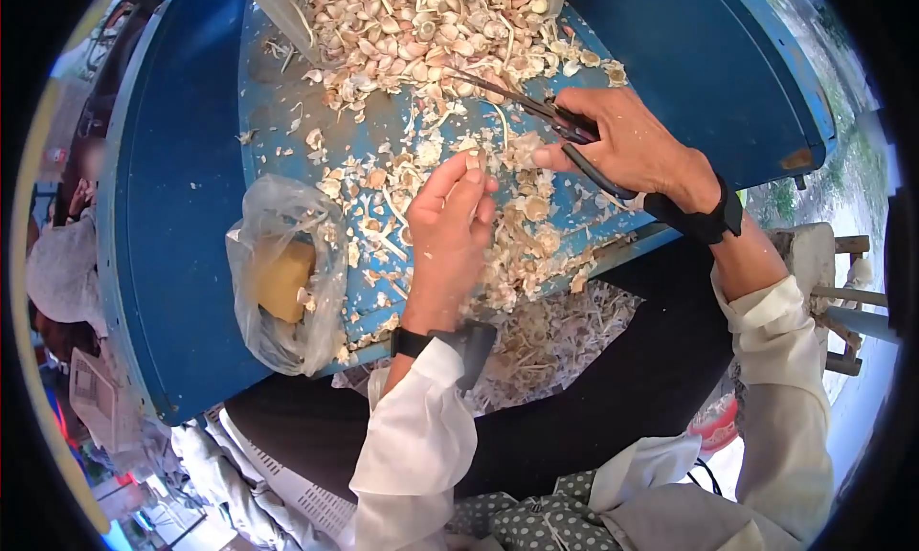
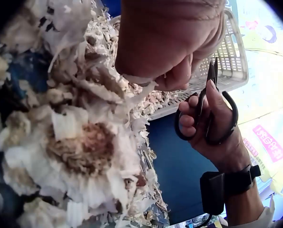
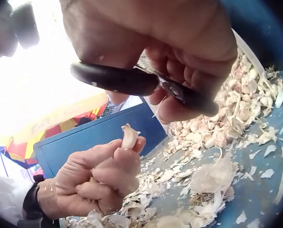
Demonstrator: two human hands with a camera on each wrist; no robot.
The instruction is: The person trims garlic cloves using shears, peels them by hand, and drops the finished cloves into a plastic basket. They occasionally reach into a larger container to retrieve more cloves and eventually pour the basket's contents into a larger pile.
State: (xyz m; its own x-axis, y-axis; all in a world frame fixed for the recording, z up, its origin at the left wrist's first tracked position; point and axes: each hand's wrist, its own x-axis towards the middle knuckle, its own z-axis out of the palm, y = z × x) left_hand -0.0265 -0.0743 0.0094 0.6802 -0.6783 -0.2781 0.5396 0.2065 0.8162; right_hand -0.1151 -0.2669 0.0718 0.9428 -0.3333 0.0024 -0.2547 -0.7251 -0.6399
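A clove (image 3: 129,137) is pinched by the left fingers (image 3: 126,159), scissors (image 1: 599,176) gripped by the right fingers (image 1: 580,99); the left fingers could be nicked if the blades (image 1: 518,97) were closed too near.

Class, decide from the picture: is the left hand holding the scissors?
No, the left hand pinches a garlic clove, while the right hand holds the scissors.
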